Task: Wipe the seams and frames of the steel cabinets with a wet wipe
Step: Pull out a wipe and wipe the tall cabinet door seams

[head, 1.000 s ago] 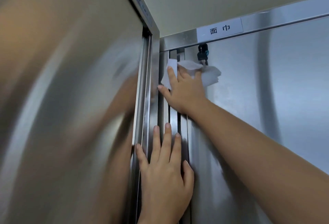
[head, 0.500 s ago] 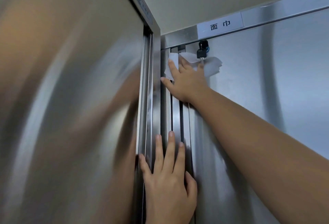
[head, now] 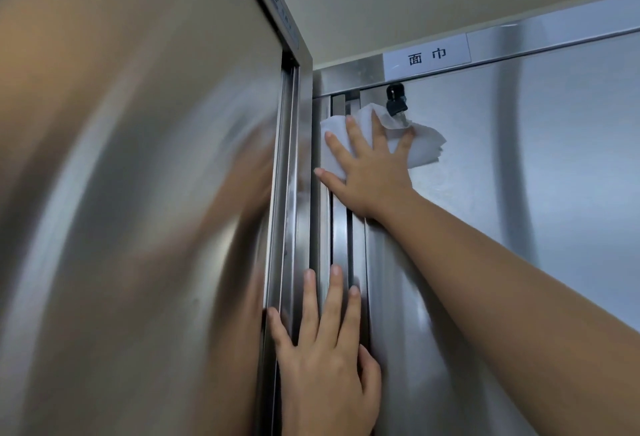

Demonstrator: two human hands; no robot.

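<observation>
The steel cabinets' (head: 519, 210) seam (head: 349, 238) below the key (head: 394, 108) seems mostly still to wipe, though wetness is hard to judge; the left hand (head: 325, 366) rests flat well below the key, while the right hand (head: 372, 172), fingers spread, presses the wet wipe (head: 426, 148) just under it.

Corner seam (head: 341, 227): narrow; left cabinet door (head: 138, 193) close alongside. Key (head: 394, 103) hangs upper right; top rail (head: 346, 78) caps. Right door panel (head: 519, 175): free.

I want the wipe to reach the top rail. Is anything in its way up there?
Yes: a black key hangs just above the wet wipe, meeting its upper edge. Left of the key, the seam up to the top rail looks unobstructed.
</observation>
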